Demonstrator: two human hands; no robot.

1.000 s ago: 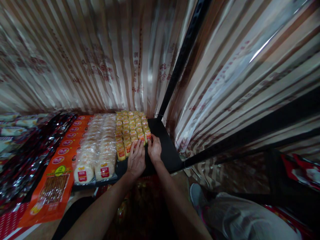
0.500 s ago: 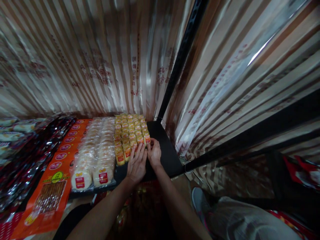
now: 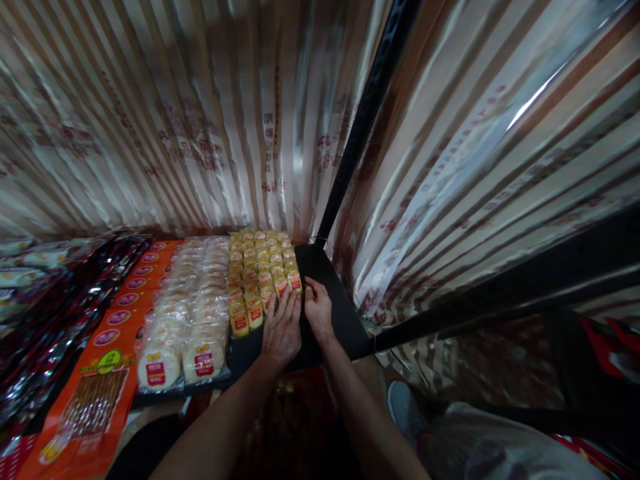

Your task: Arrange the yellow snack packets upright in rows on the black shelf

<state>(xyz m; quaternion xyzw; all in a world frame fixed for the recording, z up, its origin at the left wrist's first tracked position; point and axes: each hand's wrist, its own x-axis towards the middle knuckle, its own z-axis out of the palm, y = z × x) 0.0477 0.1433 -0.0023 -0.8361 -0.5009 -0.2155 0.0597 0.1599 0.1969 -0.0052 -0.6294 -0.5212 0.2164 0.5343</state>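
Small yellow snack packets (image 3: 270, 260) with red-and-white labels stand in close rows near the right end of a black shelf (image 3: 333, 293). My left hand (image 3: 283, 327) lies with outstretched fingers against the front of the rows, its fingertips touching the nearest packets on the right side. Just right of the last row is my right hand (image 3: 318, 308), its fingers loosely bent and nothing visible between them. A narrow gap separates it from the packets. Left of the yellow rows are two rows of round white cakes (image 3: 204, 357) in clear wrappers.
Orange snack bags (image 3: 107, 360) overlap in a row farther left, beside dark shiny packs (image 3: 70, 313). A black metal post (image 3: 350, 160) rises at the shelf's back right corner. Pleated printed sheeting (image 3: 225, 133) hangs behind. A person's grey shoe (image 3: 400, 403) shows below right.
My right hand has moved off the end packet, slightly right. My left hand has slid a little right along the packet fronts. The view has shifted slightly.
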